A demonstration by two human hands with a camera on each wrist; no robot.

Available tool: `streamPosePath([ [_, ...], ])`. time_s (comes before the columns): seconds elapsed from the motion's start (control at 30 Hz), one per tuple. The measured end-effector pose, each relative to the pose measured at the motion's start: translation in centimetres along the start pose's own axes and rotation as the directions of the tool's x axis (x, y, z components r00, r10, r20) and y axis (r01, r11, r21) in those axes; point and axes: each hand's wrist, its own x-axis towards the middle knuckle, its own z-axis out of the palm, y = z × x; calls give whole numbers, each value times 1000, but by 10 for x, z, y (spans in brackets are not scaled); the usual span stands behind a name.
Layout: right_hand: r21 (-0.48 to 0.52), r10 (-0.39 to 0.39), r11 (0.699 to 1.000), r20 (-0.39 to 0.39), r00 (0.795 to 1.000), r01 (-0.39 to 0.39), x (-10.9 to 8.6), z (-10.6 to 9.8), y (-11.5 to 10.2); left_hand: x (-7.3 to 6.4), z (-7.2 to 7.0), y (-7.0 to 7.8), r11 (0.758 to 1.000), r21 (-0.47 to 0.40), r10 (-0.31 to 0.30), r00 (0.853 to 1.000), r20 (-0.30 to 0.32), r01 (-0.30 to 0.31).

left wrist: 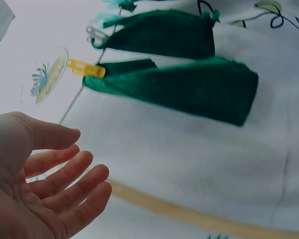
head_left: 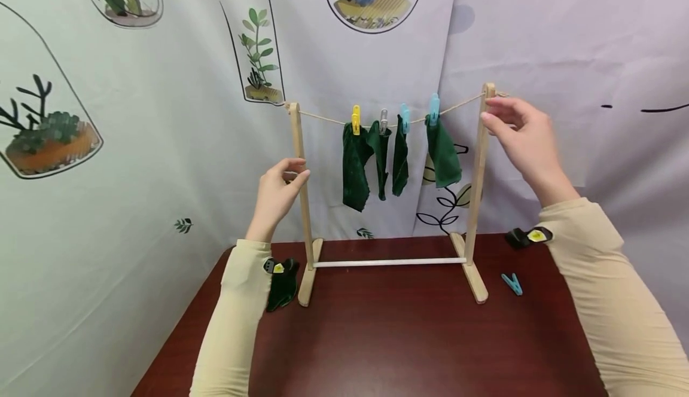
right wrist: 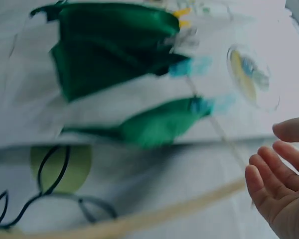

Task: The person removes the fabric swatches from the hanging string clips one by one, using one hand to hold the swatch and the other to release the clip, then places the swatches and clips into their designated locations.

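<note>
Several dark green cloth pieces hang from a string on a small wooden drying rack [head_left: 476, 182]. A yellow clothespin [head_left: 356, 120], a clear clothespin [head_left: 383, 121] and two blue clothespins [head_left: 434, 110] hold them. My left hand [head_left: 281, 191] is beside the left post, its fingers loosely bent; in the left wrist view nothing lies between thumb and fingers. Near the top of the right post, my right hand [head_left: 524, 137] also has relaxed, parted fingers and holds nothing. The rightmost cloth [head_left: 444, 153] hangs closest to it, with the post between them.
A loose blue clothespin [head_left: 512, 284] lies on the dark red table [head_left: 398, 337], right of the rack's foot. More dark green cloth [head_left: 283, 286] lies by the left foot, partly behind the left sleeve. A white bar [head_left: 390, 262] joins the feet. A printed curtain [head_left: 177, 116] hangs behind.
</note>
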Motion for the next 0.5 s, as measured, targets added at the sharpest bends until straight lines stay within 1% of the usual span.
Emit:
streamPosePath([
  [0.07,-1,-19,1000,29,999,19,5,9,-10,2,4,6,1000,-13,9,1000,13,-8],
  [0.2,-49,-33,998,109,993,39,12,26,-27,6,12,15,999,-42,18,999,38,-16],
  [0.3,-80,-29,996,171,985,43,16,38,-39,9,20,18,999,-52,14,999,45,-12],
  [0.5,-74,-29,996,252,967,49,28,59,-59,14,32,24,997,-78,12,999,52,-8],
])
